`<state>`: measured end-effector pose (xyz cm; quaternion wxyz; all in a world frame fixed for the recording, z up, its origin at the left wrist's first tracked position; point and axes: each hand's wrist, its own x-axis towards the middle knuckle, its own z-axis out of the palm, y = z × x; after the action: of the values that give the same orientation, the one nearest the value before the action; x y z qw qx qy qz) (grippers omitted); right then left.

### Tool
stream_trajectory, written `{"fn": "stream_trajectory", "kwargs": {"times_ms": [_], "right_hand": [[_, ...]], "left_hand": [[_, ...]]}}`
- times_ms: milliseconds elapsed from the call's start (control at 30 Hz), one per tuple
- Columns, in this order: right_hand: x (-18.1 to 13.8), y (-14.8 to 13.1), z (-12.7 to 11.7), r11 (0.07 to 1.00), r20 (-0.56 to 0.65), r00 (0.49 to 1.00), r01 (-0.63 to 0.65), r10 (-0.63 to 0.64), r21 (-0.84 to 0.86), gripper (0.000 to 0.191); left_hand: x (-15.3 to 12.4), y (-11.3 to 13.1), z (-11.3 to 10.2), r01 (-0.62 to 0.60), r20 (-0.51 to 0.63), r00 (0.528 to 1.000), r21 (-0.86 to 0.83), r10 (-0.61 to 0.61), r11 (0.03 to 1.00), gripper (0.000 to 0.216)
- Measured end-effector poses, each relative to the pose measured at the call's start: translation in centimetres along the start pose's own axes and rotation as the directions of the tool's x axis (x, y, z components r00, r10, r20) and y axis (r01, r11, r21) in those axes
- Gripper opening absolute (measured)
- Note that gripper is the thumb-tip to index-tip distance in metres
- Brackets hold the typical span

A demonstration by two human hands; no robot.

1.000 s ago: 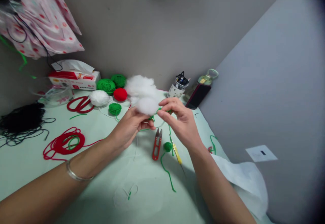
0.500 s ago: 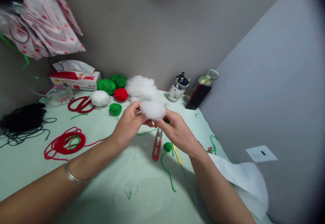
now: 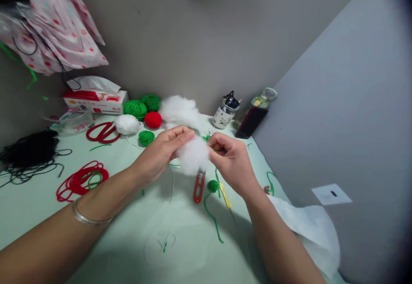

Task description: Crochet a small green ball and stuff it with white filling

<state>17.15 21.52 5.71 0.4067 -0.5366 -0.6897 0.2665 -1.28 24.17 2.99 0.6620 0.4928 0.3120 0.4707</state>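
A fluffy tuft of white fibre stuffing [image 3: 193, 156] is held above the table, its lower edge hanging over the snips. My left hand [image 3: 161, 151] is closed on its upper left side, thumb and fingers pressed together. My right hand [image 3: 230, 159] is pinched at the tuft's right edge, fingers curled. Some green yarn [image 3: 206, 138] shows by the right fingers; what it belongs to is mostly hidden. Under the hands lie red thread snips [image 3: 199, 188], a small green ball [image 3: 213, 185] with a yarn tail, and a yellow-handled crochet hook [image 3: 226, 198].
Behind the hands sit more stuffing [image 3: 180, 110], a red ball [image 3: 153, 120], green yarn balls [image 3: 135, 110] and white yarn [image 3: 127, 125]. Red-handled scissors [image 3: 103, 133], red yarn [image 3: 82, 181] and black yarn [image 3: 30, 149] lie left. A pen cup [image 3: 223, 116] and phone [image 3: 252, 122] stand against the wall.
The stuffing has come down and turned, now covering the tips of the snips. My left hand has shifted over its top, and my right fingers have curled in at its right edge.
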Motion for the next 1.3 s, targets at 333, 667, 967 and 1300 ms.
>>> {"fn": "stream_trajectory", "kwargs": {"times_ms": [333,667,967,1300], "right_hand": [[-1.4,-1.5,-1.0,0.989,0.156,0.987,0.062,-0.040,-0.137,0.017],[-1.2,-1.1,0.9,0.991,0.075,0.993,0.096,-0.090,-0.089,0.021],[-0.7,-0.7,0.0,0.994,-0.149,0.983,0.100,-0.104,-0.035,0.028],[-1.0,-0.8,-0.1,0.994,0.043,0.996,0.070,-0.074,0.081,0.023]], "left_hand": [[-0.3,-0.5,0.5,-0.026,0.037,0.999,0.115,0.021,0.993,0.022],[-1.1,-0.6,1.5,-0.010,-0.116,0.993,0.142,0.027,0.990,0.022],[-0.9,0.8,0.7,-0.035,0.026,0.999,0.039,0.034,0.999,0.019],[-0.5,0.0,0.9,-0.080,-0.055,0.995,0.134,0.088,0.988,0.021]]}}
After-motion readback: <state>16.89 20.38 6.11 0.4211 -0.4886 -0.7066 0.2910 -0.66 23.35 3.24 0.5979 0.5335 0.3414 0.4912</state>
